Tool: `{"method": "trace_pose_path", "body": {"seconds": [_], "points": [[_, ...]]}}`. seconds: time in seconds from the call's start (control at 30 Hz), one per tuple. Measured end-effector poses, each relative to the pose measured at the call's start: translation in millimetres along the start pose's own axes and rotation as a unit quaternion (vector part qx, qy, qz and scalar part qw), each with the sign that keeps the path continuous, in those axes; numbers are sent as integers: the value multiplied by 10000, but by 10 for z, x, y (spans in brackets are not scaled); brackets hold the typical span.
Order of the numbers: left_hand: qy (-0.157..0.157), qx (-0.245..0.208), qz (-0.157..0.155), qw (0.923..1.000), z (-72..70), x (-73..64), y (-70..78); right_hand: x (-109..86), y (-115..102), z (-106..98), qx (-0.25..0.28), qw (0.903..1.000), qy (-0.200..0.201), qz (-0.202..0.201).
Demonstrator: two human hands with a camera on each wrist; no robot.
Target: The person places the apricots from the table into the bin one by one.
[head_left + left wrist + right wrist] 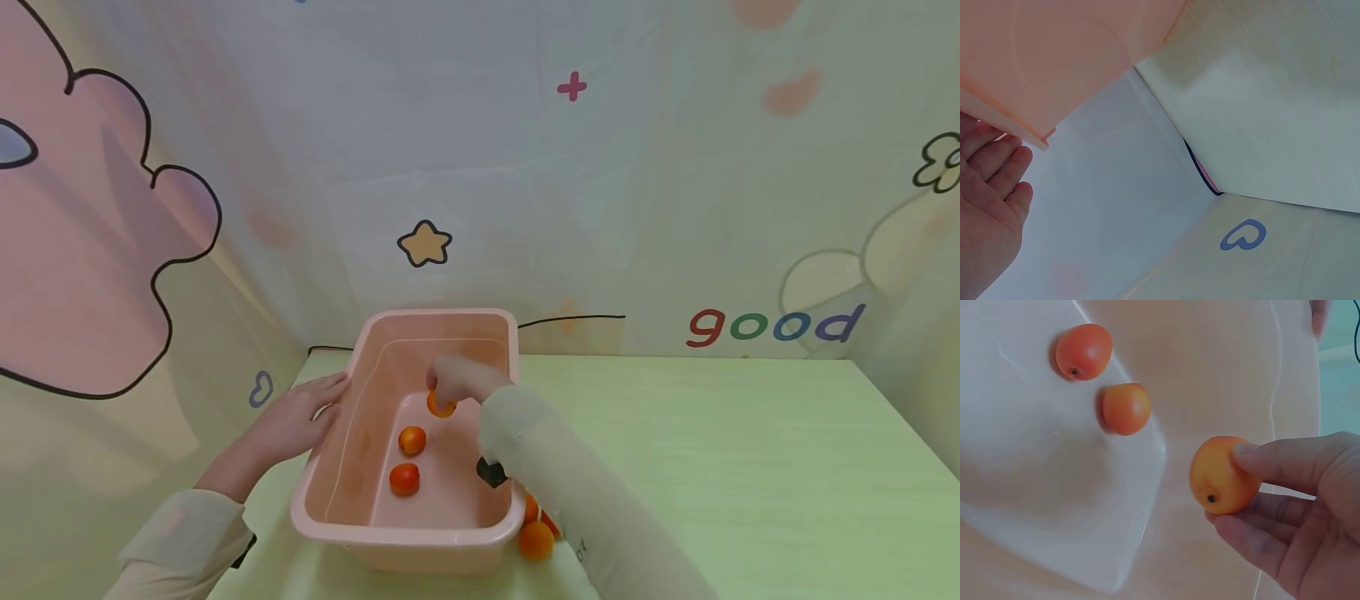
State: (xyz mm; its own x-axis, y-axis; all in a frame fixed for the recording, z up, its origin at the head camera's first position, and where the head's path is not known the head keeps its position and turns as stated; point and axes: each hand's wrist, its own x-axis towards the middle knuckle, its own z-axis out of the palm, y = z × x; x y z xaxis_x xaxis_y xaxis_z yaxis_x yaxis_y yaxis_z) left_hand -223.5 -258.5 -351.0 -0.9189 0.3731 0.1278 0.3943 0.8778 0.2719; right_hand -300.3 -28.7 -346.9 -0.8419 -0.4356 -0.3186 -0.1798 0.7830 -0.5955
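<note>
Reading the clock from the person's place, I see the right hand (467,381) pinching a round, orange-yellow fruit (1219,481) between thumb and fingers, inside a deep, pink plastic tub (405,536). The fruit is just off the middle towards one o'clock, its small dark spot showing; whether it touches the tub floor I can't tell.

At its seven o'clock sits a smaller-looking, yellow-and-orange round fruit (412,440), and just beyond that, at six o'clock, a red-orange round fruit (405,480). The two rest near each other, apart.

The left hand (300,417) lies against the rim at ten o'clock, fingers fairly straight and gripping nothing else.

Outside the tub's five o'clock corner, partly behind the right sleeve (600,492), a bright orange ball-shaped fruit (536,542) sits on the pale green surface (712,467).
</note>
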Motion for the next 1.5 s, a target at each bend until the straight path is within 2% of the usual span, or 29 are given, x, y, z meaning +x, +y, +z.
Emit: {"method": "trace_pose_path", "body": {"seconds": [0.5, 0.97, 1.13, 1.33, 1.5], "points": [[14, 66, 21, 10000, -2, 8, 6, -30, 28, 25, -173, 9966, -632, 502], [1, 84, -8, 10000, -13, 3, 14, -50, 39, 26, -28, 9955, -730, 597], [2, 89, -1, 10000, -20, 1, 20, -55, 29, 28, 97, 9947, -602, 829], [-11, 82, -24, 10000, -19, -3, 20, -37, 27, 44, 6, 9932, -585, 1011], [-31, 82, -59, 9999, -22, -5, 28, -43, 36, 45, 84, 9928, -544, 1063]]}}
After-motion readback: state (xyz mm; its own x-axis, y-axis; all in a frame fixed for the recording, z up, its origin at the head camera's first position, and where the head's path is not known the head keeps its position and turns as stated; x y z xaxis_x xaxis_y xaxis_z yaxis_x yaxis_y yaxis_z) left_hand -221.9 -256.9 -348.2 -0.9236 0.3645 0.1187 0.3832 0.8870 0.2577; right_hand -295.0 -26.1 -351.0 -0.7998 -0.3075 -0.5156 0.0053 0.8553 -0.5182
